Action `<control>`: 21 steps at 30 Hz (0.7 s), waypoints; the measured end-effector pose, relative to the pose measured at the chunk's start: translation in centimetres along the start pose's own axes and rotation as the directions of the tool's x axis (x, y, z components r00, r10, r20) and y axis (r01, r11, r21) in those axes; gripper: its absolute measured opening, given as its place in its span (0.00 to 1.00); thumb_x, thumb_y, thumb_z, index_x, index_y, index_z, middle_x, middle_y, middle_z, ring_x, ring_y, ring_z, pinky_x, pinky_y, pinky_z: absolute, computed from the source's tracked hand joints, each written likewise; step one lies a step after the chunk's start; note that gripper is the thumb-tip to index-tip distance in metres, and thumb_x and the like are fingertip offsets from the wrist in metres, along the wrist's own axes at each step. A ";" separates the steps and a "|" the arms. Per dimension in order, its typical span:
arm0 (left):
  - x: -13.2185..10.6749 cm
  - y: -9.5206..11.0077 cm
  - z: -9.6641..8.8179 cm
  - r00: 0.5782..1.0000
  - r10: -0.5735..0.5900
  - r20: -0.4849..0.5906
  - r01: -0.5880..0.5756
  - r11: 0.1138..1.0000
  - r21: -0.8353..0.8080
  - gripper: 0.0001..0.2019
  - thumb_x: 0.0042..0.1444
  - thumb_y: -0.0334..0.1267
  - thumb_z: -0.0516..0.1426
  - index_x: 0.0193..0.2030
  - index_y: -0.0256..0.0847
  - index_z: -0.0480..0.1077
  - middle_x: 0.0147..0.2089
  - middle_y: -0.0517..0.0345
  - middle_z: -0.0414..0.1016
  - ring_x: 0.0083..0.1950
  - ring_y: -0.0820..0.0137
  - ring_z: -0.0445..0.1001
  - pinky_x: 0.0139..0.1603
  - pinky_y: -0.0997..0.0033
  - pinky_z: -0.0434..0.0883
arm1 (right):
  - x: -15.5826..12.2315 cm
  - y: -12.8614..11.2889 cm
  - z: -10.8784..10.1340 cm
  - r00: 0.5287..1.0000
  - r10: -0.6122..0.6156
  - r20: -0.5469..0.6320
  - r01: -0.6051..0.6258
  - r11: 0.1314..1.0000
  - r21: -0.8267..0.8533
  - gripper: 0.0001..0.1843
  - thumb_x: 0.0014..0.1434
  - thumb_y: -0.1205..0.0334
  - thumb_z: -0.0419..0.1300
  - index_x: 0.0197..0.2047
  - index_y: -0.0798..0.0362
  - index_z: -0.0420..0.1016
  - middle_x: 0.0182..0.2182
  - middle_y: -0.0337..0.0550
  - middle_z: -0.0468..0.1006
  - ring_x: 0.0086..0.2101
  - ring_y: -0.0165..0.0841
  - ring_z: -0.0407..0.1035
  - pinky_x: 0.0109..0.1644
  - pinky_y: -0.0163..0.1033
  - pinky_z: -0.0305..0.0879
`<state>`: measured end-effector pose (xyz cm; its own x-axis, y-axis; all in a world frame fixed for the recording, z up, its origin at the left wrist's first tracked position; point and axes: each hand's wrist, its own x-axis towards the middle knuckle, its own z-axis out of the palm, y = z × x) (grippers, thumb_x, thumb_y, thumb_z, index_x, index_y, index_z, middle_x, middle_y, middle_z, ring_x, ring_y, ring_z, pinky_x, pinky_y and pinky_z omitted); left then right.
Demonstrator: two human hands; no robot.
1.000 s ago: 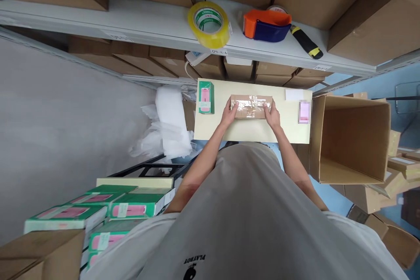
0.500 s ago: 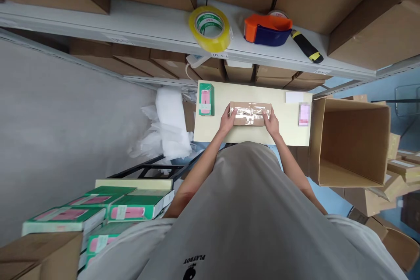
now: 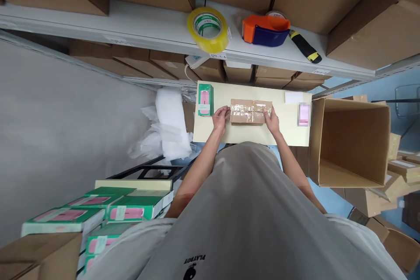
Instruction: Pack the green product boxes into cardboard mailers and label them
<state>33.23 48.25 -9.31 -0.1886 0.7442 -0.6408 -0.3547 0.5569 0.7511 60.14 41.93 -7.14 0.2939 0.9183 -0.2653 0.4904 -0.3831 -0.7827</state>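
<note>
Released from the taped parcel (image 3: 251, 111), left hand (image 3: 220, 118) sits loosely curled and empty just left of it; keep right hand (image 3: 271, 119), fingers laid on its right end, pinning it flat on the surface (image 3: 288, 133).

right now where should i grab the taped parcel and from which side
By its two short ends, from left and right at once. The taped parcel lies flat, long side across the table, with no object against either end; its glossy taped top may slip.
</note>
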 end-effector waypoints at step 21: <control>1.4 2.1 -0.4 0.993 0.025 0.112 -0.038 0.993 0.111 0.17 0.64 0.54 0.69 0.51 0.46 0.82 0.53 0.46 0.88 0.58 0.57 0.87 0.57 0.60 0.84 | -0.2 -0.2 0.7 1.000 -0.016 -0.018 0.016 1.000 0.007 0.45 0.77 0.26 0.48 0.85 0.43 0.60 0.74 0.49 0.79 0.70 0.51 0.76 0.76 0.60 0.72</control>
<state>31.87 50.30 -8.69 -0.0939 0.7946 -0.5999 -0.2432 0.5660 0.7877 59.46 41.86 -7.34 0.3008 0.9224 -0.2422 0.4891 -0.3672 -0.7912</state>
